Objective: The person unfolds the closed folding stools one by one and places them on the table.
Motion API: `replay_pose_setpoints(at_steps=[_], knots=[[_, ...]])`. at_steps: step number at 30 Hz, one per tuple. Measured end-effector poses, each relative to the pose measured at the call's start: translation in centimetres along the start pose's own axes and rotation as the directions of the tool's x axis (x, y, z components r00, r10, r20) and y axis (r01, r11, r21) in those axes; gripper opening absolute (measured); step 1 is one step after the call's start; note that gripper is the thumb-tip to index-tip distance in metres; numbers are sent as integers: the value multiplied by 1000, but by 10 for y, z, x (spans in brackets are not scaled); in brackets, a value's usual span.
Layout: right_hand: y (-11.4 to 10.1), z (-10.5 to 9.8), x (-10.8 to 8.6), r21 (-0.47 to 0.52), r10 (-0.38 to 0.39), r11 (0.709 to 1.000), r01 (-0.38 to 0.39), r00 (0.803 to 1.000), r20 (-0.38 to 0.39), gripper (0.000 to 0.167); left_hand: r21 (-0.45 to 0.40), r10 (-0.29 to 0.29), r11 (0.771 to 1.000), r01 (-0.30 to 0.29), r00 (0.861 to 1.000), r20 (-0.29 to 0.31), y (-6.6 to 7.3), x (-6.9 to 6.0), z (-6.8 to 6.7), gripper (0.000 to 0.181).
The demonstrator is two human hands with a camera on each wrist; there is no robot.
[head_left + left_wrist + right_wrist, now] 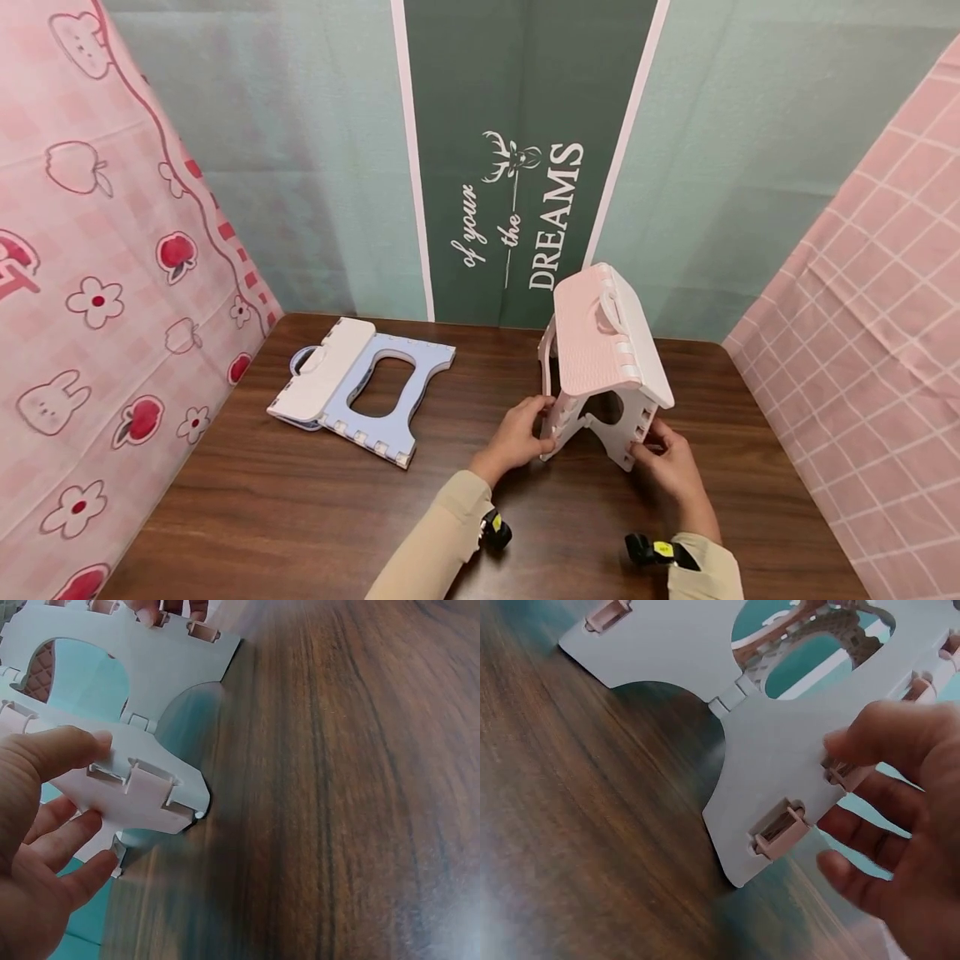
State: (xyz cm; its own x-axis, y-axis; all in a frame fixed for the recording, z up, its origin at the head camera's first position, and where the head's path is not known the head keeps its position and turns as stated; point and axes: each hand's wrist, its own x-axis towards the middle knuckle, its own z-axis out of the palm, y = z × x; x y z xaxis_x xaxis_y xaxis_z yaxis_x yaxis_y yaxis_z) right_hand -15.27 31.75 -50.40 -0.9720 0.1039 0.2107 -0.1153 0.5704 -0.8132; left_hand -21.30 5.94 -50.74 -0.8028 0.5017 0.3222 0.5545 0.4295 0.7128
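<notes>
A pink and white folding stool [600,342] stands part-folded on the table, its two top halves tilted up into a ridge with a loop handle. My left hand [517,433] grips the edge of its left leg panel, thumb on the inner side and fingers outside, as the left wrist view shows. On the opposite side, my right hand [671,467] pinches the right leg edge by a hinge; in the right wrist view the thumb [885,735] lies on the white panel. The feet touch the wood.
A blue and white folding stool [382,392] lies folded flat on the left of the brown wooden table [300,517]. Behind stands a green curtain [525,75] with white lettering. Pink patterned cloths [97,275] hang at both sides.
</notes>
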Motion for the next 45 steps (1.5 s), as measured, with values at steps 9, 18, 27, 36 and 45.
replay_pose_setpoints(at_steps=[9,18,27,36,45], knots=[[-4,4,-12,-169,-130,978,119,990,-56,47,57,41,998,-38,998,-44,0,-6,-3,69],[-25,-7,-11,-98,-92,992,77,984,-156,53,27,47,999,-44,991,-125,17,2,-24,64],[-39,-18,-4,-72,-105,993,91,970,-221,59,15,82,997,-81,980,-182,35,8,-38,62],[-55,-30,-1,-22,-187,982,186,958,-218,64,49,91,995,-82,971,-219,54,14,-53,60],[-76,-38,10,-60,-290,957,284,931,-220,62,41,139,990,-133,967,-212,71,24,-61,53]])
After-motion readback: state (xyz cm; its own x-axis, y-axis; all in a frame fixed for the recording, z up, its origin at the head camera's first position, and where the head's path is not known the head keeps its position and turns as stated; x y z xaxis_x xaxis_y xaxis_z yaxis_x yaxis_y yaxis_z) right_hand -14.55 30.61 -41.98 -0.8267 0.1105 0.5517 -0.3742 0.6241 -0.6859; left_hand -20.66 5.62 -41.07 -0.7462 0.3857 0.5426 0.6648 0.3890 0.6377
